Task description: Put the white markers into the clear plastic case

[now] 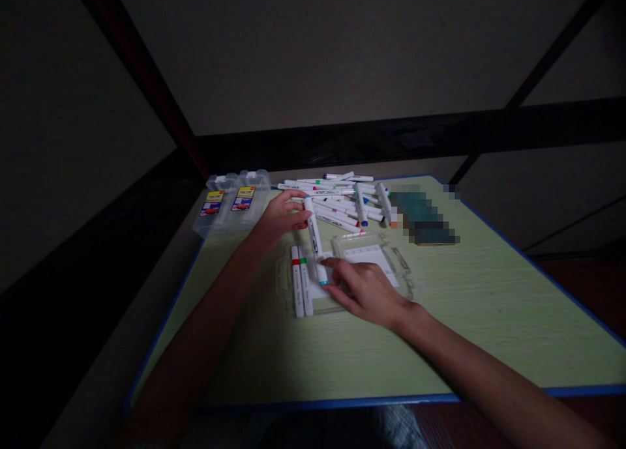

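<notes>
A white marker (313,235) with blue ends is held between my two hands above an opened clear plastic case (283,276). The fingers and thumb of my left hand (283,216) are closed on its far end. At its near end, my right hand (366,291) has thumb and index finger closed on the barrel. Inside the left half of the case, two white markers lie side by side, a red-banded marker (296,286) and a green-banded marker (306,289). A white printed sheet (374,263) shows in the right half.
Behind the case lies a loose pile of white markers (337,208) with coloured ends. Two clear plastic boxes (227,204) with yellow labels stand at the back left. A pixelated phone-like object (425,217) lies to the right. The pale table (489,318) has a blue edge.
</notes>
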A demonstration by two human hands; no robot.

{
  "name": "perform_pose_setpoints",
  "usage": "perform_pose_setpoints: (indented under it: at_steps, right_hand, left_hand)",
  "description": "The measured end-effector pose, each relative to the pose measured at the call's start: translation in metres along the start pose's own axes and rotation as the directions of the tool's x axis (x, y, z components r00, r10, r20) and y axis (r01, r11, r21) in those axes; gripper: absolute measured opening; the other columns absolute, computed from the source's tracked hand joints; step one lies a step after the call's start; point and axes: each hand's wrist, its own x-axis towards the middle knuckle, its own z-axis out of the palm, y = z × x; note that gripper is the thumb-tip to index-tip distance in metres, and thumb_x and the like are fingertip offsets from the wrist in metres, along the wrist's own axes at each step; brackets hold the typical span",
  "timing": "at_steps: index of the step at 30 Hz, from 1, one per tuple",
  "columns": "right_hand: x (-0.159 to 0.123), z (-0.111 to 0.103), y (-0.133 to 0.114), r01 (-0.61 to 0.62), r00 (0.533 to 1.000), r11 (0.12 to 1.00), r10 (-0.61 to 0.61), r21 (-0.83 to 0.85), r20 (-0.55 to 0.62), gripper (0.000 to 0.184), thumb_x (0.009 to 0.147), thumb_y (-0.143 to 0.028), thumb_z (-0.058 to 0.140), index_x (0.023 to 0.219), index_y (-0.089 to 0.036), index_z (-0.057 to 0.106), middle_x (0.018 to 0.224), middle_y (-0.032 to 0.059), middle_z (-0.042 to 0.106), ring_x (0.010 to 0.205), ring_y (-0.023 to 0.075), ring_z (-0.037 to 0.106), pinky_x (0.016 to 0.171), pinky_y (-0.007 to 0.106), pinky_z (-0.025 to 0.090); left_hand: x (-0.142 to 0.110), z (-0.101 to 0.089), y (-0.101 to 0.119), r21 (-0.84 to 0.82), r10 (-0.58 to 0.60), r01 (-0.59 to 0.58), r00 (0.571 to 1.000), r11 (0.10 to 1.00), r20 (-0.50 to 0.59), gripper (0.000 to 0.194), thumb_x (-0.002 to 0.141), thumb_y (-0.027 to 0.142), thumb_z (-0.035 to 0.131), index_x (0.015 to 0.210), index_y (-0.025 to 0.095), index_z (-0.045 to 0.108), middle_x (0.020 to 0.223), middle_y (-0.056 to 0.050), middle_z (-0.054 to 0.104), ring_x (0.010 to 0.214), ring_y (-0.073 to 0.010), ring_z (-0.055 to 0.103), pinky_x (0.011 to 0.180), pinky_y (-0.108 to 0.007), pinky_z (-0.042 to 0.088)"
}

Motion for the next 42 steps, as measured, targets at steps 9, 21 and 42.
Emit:
perform_pose_setpoints:
  at_steps: [9, 21, 42]
  right_hand:
    - [0.005, 0.004, -0.002, -0.253, 0.94, 0.792, 0.336, 0.556, -0.051, 0.023, 0.075, -0.02, 0.052, 0.098, -0.018, 0.045, 0.073, -0.0009, 0.058, 0.055, 0.0094, 0.052, 0.049, 0.021, 0.04]
    - [0.015, 0.002, 0.006, -0.329, 0.886, 0.32, 0.43, 0.889, 0.173, 0.032, 0.065, -0.028, 0.066, 0.092, -0.016, 0.055, 0.064, -0.0026, 0.057, 0.049, 0.0079, 0.051, 0.048, 0.022, 0.044]
    - [0.017, -0.011, 0.004, -0.268, 0.85, 0.133, 0.498, 0.954, 0.169, 0.027, 0.06, -0.029, 0.071, 0.082, -0.017, 0.06, 0.064, -0.0029, 0.058, 0.049, 0.0065, 0.046, 0.045, 0.019, 0.038]
  left_hand:
    - [0.003, 0.0, 0.002, 0.032, 0.151, -0.147, 0.975, 0.989, -0.162, 0.035, 0.062, 0.019, 0.065, 0.093, 0.017, 0.047, 0.077, -0.001, 0.058, 0.065, -0.0082, 0.055, 0.055, -0.017, 0.045]
    - [0.001, 0.005, 0.009, 0.103, 0.273, -0.257, 0.94, 0.961, -0.206, 0.036, 0.062, 0.02, 0.063, 0.094, 0.017, 0.047, 0.075, 0.001, 0.056, 0.062, -0.0076, 0.054, 0.051, -0.017, 0.042]
    - [0.0, 0.007, 0.01, -0.014, 0.13, -0.135, 0.975, 0.991, -0.179, 0.029, 0.077, 0.023, 0.053, 0.103, 0.015, 0.047, 0.084, -0.004, 0.062, 0.065, -0.0096, 0.06, 0.058, -0.02, 0.044]
